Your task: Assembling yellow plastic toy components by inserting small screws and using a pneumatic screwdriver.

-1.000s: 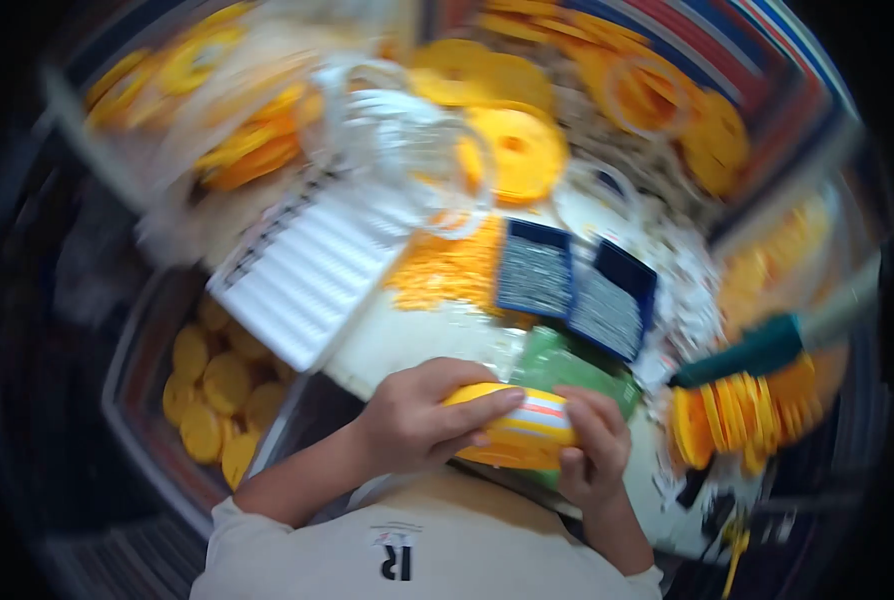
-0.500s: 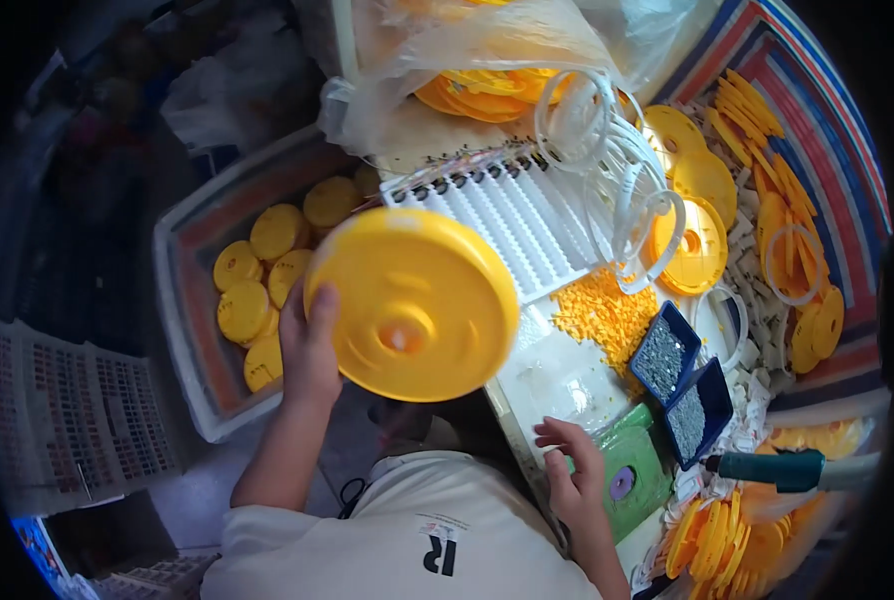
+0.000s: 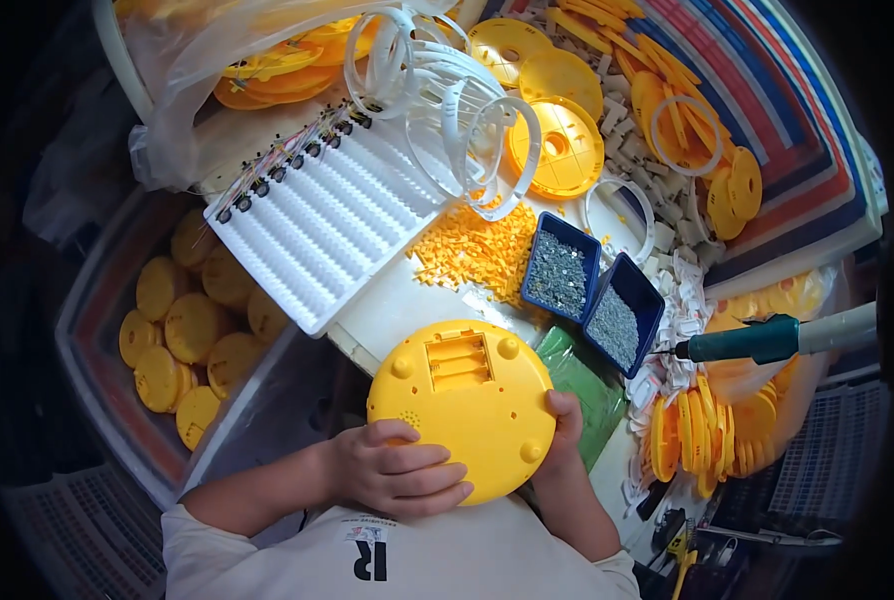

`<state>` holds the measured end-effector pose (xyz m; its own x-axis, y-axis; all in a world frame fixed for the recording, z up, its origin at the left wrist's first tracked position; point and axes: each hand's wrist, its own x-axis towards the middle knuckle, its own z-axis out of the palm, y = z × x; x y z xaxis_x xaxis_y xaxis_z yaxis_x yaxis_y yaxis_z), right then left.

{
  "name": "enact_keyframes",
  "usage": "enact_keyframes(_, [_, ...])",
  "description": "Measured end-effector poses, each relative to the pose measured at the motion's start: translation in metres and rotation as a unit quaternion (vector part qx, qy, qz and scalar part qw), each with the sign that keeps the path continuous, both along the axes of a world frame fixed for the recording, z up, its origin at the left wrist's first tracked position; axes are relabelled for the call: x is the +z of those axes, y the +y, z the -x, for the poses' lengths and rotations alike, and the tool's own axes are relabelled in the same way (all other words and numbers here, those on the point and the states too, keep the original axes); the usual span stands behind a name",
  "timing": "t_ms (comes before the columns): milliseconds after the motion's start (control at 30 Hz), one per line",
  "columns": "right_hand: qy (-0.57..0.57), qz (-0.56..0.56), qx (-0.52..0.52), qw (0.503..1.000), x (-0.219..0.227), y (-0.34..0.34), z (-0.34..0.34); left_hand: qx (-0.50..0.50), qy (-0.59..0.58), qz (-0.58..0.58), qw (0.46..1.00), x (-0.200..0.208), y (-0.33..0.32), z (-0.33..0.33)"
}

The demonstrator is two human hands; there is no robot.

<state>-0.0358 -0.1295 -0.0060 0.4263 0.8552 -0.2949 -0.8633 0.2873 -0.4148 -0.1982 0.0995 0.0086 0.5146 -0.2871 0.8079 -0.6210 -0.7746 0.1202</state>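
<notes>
Left hand (image 3: 395, 472) is clasping the yellow case (image 3: 467, 430) at lower left, right hand (image 3: 564, 430) is gripping its right rim; both likely steadying it, battery slot (image 3: 459, 361) facing up. Case is hovering around the bench's (image 3: 392, 312) near edge. Beyond, two blue trays (image 3: 645, 288) are keeping metal bits (image 3: 557, 275) separated, presumably for easy picking. Teal tool (image 3: 742, 342) is pointing at them from the right edge.

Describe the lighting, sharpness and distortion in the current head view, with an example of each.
Head view, lighting: the white tray is bright, while the box at left sits in dimness; head view, sharpness: the yellow disc is crisp enough to show its open slot; head view, distortion: the striped sheet curves toward the dark rim.
</notes>
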Motion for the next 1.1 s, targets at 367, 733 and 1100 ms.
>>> enact_keyframes(367, [-0.186, 0.224, -0.041, 0.956, 0.005, 0.03, 0.012, 0.127, 0.055, 0.136, 0.981, 0.002, 0.06, 0.032])
enact_keyframes(733, [-0.584, 0.239, 0.212, 0.747, 0.007, 0.076, 0.04, 0.248, -0.194, 0.889, 0.333, -0.113, 0.209, 0.181])
enact_keyframes(1100, [-0.558, 0.306, 0.179, 0.751, -0.011, 0.08, 0.036, -0.428, -0.142, 0.82, 0.351, -0.13, 0.17, 0.12])
